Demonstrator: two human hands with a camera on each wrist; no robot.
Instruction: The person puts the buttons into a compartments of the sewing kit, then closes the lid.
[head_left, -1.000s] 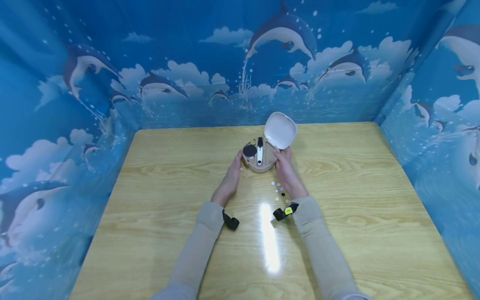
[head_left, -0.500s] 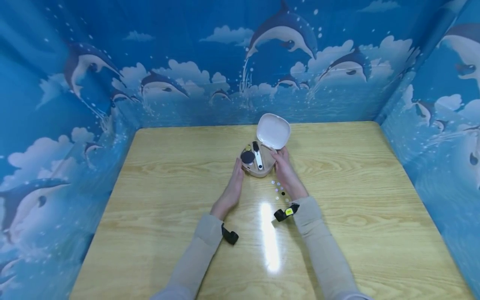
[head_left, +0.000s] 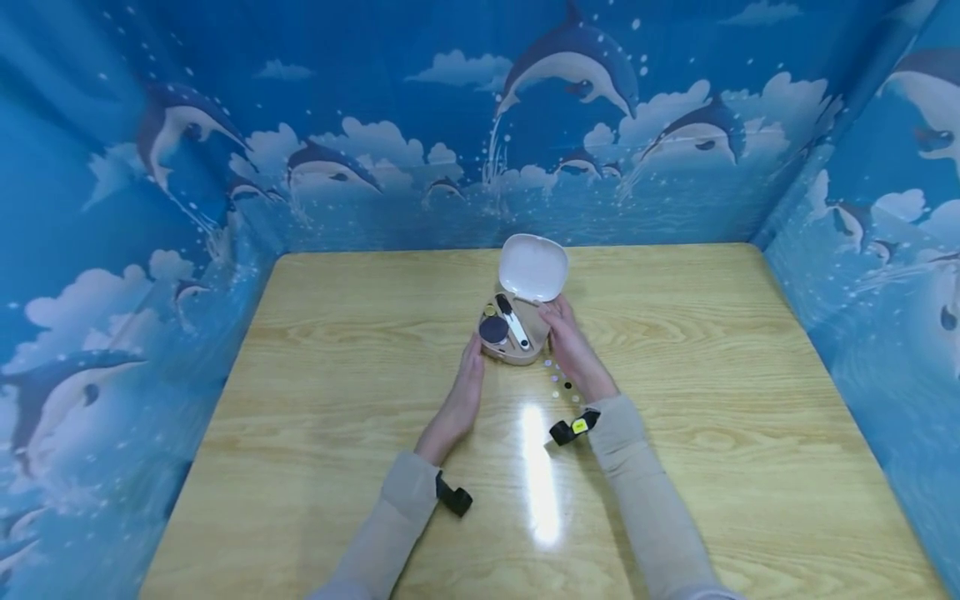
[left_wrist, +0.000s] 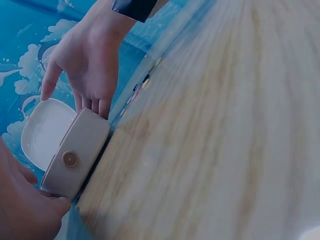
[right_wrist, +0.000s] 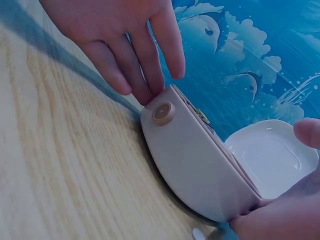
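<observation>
A beige sewing kit case [head_left: 513, 358] sits on the table with its white lid [head_left: 534, 268] raised at the back. Inside lie a dark round piece [head_left: 493, 330], a slim white tool with a black end [head_left: 516, 327] and a small gold piece [head_left: 490, 310]. My left hand [head_left: 463, 396] rests straight fingers against the case's left side. At the right side, my right hand [head_left: 576, 354] touches the case with its fingers; its thumb extends over the rim in the head view but looks apart from it in the wrist views. A round brown stud [right_wrist: 163, 113] marks the front wall.
Several small buttons [head_left: 567, 386], pale ones and a dark one, lie scattered on the wooden table [head_left: 345, 383] beside my right wrist. A blue curtain [head_left: 420, 208] with dolphins encloses the back and sides. Each wrist wears a black camera.
The case has turned counterclockwise and come slightly nearer, its lid swinging left. My left hand has drawn back toward me along with it; my right hand has barely moved.
</observation>
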